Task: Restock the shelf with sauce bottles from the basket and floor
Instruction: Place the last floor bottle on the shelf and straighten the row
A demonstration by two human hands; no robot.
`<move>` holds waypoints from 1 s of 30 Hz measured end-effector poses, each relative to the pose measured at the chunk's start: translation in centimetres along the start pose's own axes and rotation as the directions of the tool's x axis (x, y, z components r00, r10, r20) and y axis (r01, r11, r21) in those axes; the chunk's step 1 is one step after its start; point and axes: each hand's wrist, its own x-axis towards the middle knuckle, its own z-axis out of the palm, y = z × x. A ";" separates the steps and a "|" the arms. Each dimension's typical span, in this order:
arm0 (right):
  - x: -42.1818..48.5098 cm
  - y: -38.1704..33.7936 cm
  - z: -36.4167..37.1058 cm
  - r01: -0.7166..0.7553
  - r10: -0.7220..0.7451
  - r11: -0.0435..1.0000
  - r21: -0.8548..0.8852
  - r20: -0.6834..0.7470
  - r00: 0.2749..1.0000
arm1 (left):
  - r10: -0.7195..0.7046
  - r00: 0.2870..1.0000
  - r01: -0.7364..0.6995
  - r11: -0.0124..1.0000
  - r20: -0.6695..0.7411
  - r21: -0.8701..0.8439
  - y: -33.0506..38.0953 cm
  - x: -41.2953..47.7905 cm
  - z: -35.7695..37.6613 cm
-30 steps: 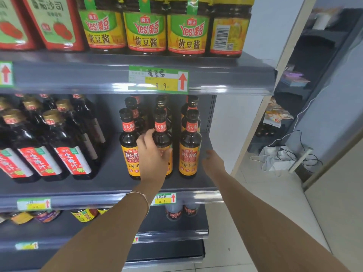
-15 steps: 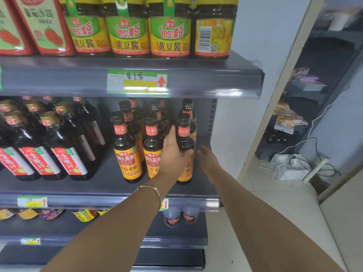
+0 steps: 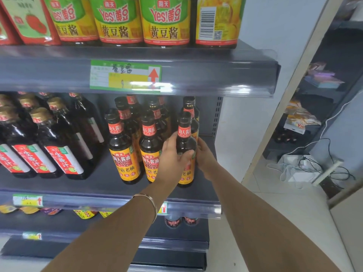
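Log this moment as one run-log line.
left hand: grips front-right soy sauce bottle | right hand: touches its right side | bottle: upright on shelf

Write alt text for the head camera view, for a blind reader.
Two bare hands are on a dark soy sauce bottle at the right end of the front row on a grey shop shelf: the left hand grips it, the right hand touches its right side. Matching bottles stand beside it, yellow-labelled jars above.
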 end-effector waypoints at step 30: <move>-2.5 3.8 0.3 0.064 -0.104 0.798 -0.599 -0.032 0.994 | -0.105 0.994 0.105 0.987 -0.008 0.124 0.8 -1.1 -0.6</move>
